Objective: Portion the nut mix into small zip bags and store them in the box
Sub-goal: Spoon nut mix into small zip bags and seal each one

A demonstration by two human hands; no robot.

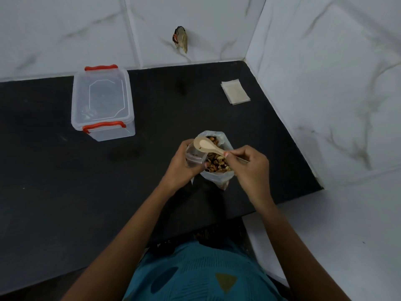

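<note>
The box (102,103) stands back-left of the nut bag (217,168), and what seem spare zip bags (235,91) lie back-right.

Left hand (184,168) grips small zip bag (193,158); right hand (249,166) holds spoon (208,146) above it.

A pale wooden spoon (208,146) with a smooth finish, thin clear plastic bags (217,157), a translucent plastic box (102,103) with glossy red clips, a matt black counter (43,159), and glossy marble-look wall tiles (325,72).
</note>
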